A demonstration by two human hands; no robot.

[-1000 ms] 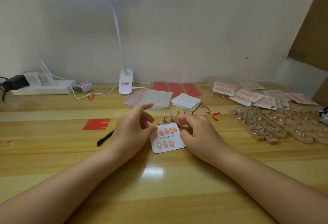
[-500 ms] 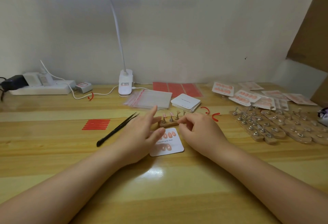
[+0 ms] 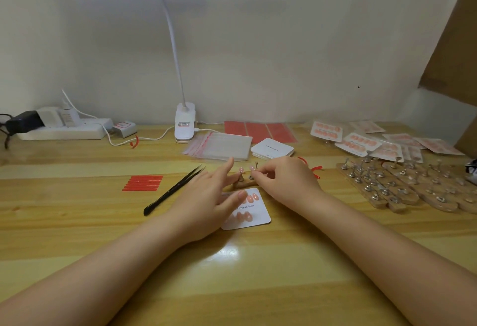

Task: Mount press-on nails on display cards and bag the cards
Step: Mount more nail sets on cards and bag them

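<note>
A white display card printed "Handmade Nail" lies at the table's middle with several pink press-on nails stuck on it. Just behind it sits a small wooden nail holder whose metal pegs carry pink nails. My left hand lies flat with straight fingers; its thumb rests on the card and its fingers reach to the holder's left end. My right hand pinches a nail on one peg with thumb and fingertips. Part of the card and the holder is hidden under my hands.
Black tweezers and red adhesive strips lie to the left. Clear bags, a blank card stack and red sheets sit behind. Filled cards and empty wooden holders crowd the right. A lamp base and power strip line the wall.
Both hands have moved from the card forward to the wooden holder. The left hand has slid off the tweezers, and the right fingertips have closed on a nail on a peg.
</note>
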